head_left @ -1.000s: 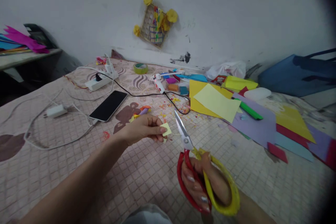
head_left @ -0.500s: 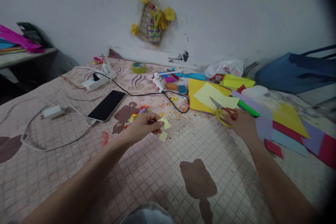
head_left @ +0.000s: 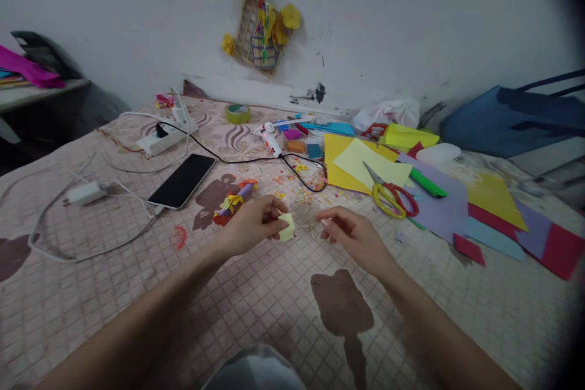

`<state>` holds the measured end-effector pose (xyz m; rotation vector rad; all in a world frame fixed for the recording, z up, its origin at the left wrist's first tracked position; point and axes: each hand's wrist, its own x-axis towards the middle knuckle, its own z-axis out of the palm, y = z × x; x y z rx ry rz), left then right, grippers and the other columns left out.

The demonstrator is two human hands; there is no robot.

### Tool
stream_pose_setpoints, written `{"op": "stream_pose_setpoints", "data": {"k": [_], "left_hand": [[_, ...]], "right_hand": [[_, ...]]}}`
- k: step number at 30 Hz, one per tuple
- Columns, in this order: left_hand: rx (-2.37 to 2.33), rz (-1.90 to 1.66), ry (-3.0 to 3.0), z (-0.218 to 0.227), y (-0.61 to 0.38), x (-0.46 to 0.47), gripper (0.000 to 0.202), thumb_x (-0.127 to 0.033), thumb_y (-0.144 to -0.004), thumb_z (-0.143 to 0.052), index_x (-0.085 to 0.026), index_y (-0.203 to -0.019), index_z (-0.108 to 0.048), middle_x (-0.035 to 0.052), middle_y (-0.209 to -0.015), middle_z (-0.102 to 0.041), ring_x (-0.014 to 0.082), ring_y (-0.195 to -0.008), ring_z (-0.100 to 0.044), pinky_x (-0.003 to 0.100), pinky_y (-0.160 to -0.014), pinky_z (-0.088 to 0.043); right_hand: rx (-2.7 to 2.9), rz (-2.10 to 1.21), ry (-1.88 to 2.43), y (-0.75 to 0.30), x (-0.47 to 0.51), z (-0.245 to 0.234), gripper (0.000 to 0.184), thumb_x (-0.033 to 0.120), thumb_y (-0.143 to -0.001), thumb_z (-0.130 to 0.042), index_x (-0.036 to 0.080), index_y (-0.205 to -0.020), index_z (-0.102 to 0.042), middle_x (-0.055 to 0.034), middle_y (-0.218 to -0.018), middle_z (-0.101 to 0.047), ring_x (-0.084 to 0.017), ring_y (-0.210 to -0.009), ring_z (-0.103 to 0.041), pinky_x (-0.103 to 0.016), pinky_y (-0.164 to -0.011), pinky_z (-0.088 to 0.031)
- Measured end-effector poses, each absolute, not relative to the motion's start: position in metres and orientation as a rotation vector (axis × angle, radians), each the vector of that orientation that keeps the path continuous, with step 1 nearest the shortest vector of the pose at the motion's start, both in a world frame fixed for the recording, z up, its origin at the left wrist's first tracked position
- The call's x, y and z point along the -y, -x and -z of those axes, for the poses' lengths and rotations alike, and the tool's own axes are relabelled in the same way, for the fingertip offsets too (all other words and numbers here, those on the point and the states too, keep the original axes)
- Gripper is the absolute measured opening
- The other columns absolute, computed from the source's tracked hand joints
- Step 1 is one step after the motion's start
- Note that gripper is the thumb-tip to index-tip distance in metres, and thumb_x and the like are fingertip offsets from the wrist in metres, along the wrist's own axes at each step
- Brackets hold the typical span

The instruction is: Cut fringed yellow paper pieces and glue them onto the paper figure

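A small pale yellow piece of paper (head_left: 287,227) is pinched between the thumb and fingers of my left hand (head_left: 253,224), just above the table. To its right, my right hand (head_left: 356,237) is in the air with its fingers loosely curled; the thumb and forefinger are slightly apart and nothing clear shows in them. Scissors (head_left: 393,200) with red and yellow handles lie beyond my right hand, blades on a pale yellow sheet (head_left: 365,161). A purple, orange and yellow craft piece (head_left: 234,201) rests behind my left wrist.
A white glue gun (head_left: 270,139) lies among paper scraps, its black cable running to a power strip (head_left: 167,139). A phone (head_left: 181,181) and a white charger (head_left: 86,194) are on the left. Coloured sheets (head_left: 441,207) and a green roll (head_left: 427,183) lie right.
My right hand has let go of the scissors and moved left towards my left hand. The loose yellow square below my left hand no longer shows on the table.
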<state>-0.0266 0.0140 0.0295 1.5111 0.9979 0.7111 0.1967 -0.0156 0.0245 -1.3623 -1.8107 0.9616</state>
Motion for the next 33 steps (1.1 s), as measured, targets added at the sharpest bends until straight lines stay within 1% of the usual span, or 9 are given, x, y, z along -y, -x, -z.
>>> {"op": "stream_pose_setpoints", "data": {"k": [2, 4, 7, 10, 13, 18, 22, 27, 33], "left_hand": [[-0.901, -0.683, -1.424, -0.033, 0.024, -0.012, 0.019, -0.025, -0.073, -0.065, -0.014, -0.083, -0.053, -0.0009, -0.065, -0.057, 0.0103, -0.055, -0.055, 0.022, -0.052, -0.043], [-0.851, -0.691, -1.397, -0.035, 0.021, -0.009, 0.020, -0.025, -0.072, -0.067, -0.014, -0.082, -0.053, -0.0009, -0.064, -0.057, 0.0094, -0.055, -0.053, 0.022, -0.052, -0.042], [-0.804, -0.703, -1.383, -0.034, 0.017, -0.005, 0.024, -0.026, -0.072, -0.069, -0.013, -0.083, -0.053, -0.0010, -0.067, -0.057, 0.0092, -0.057, -0.052, 0.022, -0.054, -0.043], [-0.822, -0.742, -1.299, -0.034, 0.015, -0.004, 0.025, -0.033, -0.074, -0.067, -0.014, -0.082, -0.053, 0.0003, -0.071, -0.057, 0.0101, -0.063, -0.053, 0.023, -0.058, -0.043], [-0.793, -0.737, -0.952, -0.036, 0.015, -0.004, 0.028, -0.041, -0.079, -0.060, -0.015, -0.076, -0.050, 0.0011, -0.075, -0.056, 0.0099, -0.063, -0.054, 0.022, -0.056, -0.041], [-0.690, -0.574, -0.571, -0.039, 0.016, -0.005, 0.027, -0.040, -0.082, -0.057, -0.016, -0.074, -0.048, 0.0009, -0.073, -0.054, 0.0088, -0.058, -0.050, 0.021, -0.054, -0.038], [-0.628, -0.533, -0.530, -0.040, 0.016, -0.006, 0.031, -0.041, -0.083, -0.055, -0.015, -0.069, -0.046, -0.0002, -0.069, -0.050, 0.0079, -0.056, -0.047, 0.020, -0.052, -0.037], [-0.541, -0.523, -0.478, -0.041, 0.017, -0.006, 0.035, -0.037, -0.088, -0.045, -0.017, -0.061, -0.037, -0.0021, -0.061, -0.042, 0.0081, -0.050, -0.043, 0.019, -0.048, -0.034], [-0.540, -0.506, -0.462, -0.041, 0.017, -0.005, 0.033, -0.036, -0.086, -0.048, -0.017, -0.062, -0.037, -0.0023, -0.062, -0.040, 0.0074, -0.051, -0.042, 0.017, -0.048, -0.034]], "right_hand": [[1.664, -1.253, 1.250, -0.181, 0.025, -0.028, 0.022, 0.035, -0.087, -0.050, 0.017, -0.097, -0.057, 0.0021, -0.064, -0.056, -0.011, -0.056, -0.055, -0.023, -0.051, -0.046], [1.547, -1.404, 1.168, -0.168, 0.032, -0.029, 0.020, 0.033, -0.085, -0.054, 0.018, -0.098, -0.053, 0.0054, -0.064, -0.051, -0.008, -0.049, -0.048, -0.019, -0.044, -0.040], [1.450, -1.484, 1.138, -0.159, 0.036, -0.026, 0.013, 0.031, -0.084, -0.056, 0.018, -0.084, -0.052, 0.0079, -0.059, -0.045, -0.005, -0.042, -0.037, -0.016, -0.038, -0.030], [1.364, -1.403, 1.171, -0.160, 0.034, -0.020, 0.015, 0.030, -0.085, -0.054, 0.018, -0.077, -0.050, 0.0075, -0.056, -0.047, -0.005, -0.041, -0.037, -0.016, -0.038, -0.030], [1.277, -1.274, 1.183, -0.166, 0.031, -0.015, 0.016, 0.031, -0.085, -0.055, 0.019, -0.076, -0.049, 0.0062, -0.059, -0.051, -0.005, -0.043, -0.041, -0.017, -0.038, -0.033], [1.211, -1.193, 1.156, -0.172, 0.030, -0.015, 0.015, 0.032, -0.085, -0.055, 0.020, -0.078, -0.050, 0.0058, -0.059, -0.053, -0.006, -0.042, -0.043, -0.017, -0.037, -0.033], [1.299, -1.126, 1.182, -0.171, 0.034, -0.017, 0.013, 0.030, -0.086, -0.054, 0.021, -0.078, -0.049, 0.0053, -0.060, -0.054, -0.007, -0.044, -0.045, -0.019, -0.040, -0.036], [1.554, -0.899, 1.262, -0.171, 0.041, -0.016, 0.009, 0.027, -0.088, -0.050, 0.021, -0.081, -0.052, 0.0022, -0.065, -0.057, -0.010, -0.052, -0.050, -0.022, -0.049, -0.041], [1.692, -0.701, 1.284, -0.173, 0.043, -0.012, 0.006, 0.023, -0.086, -0.051, 0.022, -0.083, -0.056, 0.0010, -0.067, -0.059, -0.013, -0.058, -0.052, -0.025, -0.057, -0.041]]}}
